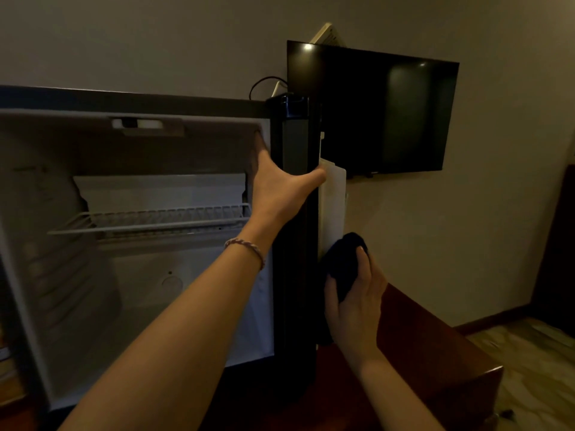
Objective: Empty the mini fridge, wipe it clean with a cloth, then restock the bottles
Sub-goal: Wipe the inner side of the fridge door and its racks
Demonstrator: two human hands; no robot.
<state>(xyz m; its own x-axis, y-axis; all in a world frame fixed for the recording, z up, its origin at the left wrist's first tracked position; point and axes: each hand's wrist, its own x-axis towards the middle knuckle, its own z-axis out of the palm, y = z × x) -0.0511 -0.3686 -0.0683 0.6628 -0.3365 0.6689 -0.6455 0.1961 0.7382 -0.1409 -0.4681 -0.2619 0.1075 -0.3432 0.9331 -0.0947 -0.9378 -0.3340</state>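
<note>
Dark cloth (343,264) is bunched in your right hand (357,303), pressed on the door's (295,213) white inner liner (333,206), which runs upward from it, while your left hand (280,185) grips the door edge beside the empty mini fridge (140,275).

The mini fridge (124,275) is white inside with a black door edge (294,213). The cloth (343,262) is dark navy (nearly black). The far television (379,113) is black, the wall (482,213) beige, the near right cabinet (435,353) reddish brown.
</note>
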